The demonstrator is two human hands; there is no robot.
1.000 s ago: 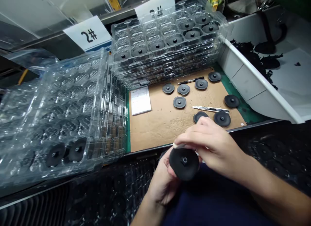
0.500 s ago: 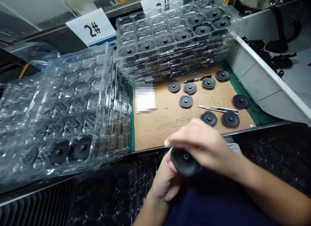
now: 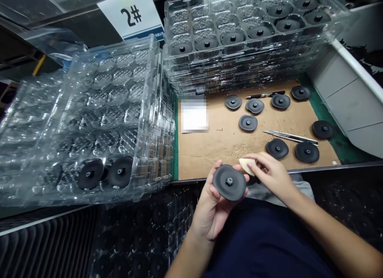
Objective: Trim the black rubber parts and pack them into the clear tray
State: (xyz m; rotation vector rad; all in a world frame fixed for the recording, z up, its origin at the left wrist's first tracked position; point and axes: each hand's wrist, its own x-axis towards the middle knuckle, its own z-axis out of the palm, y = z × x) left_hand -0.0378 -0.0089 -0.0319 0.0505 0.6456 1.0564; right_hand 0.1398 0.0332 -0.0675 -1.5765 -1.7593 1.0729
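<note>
My left hand (image 3: 214, 206) grips a round black disc (image 3: 223, 186) by its edge, with the raised centre hub facing up. Pinched in my right hand (image 3: 272, 174) is a small cream-coloured pad (image 3: 247, 165), perhaps a sponge. The pad is close to the disc's right rim; whether they touch I cannot tell. Beyond my hands several similar discs lie on a cardboard sheet (image 3: 206, 158), the nearest being a black disc (image 3: 277, 148) and, to its right, another disc (image 3: 307, 152).
A craft knife (image 3: 290, 137) and a black pen (image 3: 265, 95) lie among the discs. Stacked clear trays stand at left (image 3: 146, 110) and at the back (image 3: 239, 58), some pockets holding discs. A pale panel (image 3: 359, 94) borders the right. A paper (image 3: 194, 116) lies left.
My right hand has drawn back from over the disc to its right side, bringing the cream pad into view. The disc now faces up more openly. The camera view has shifted left.
</note>
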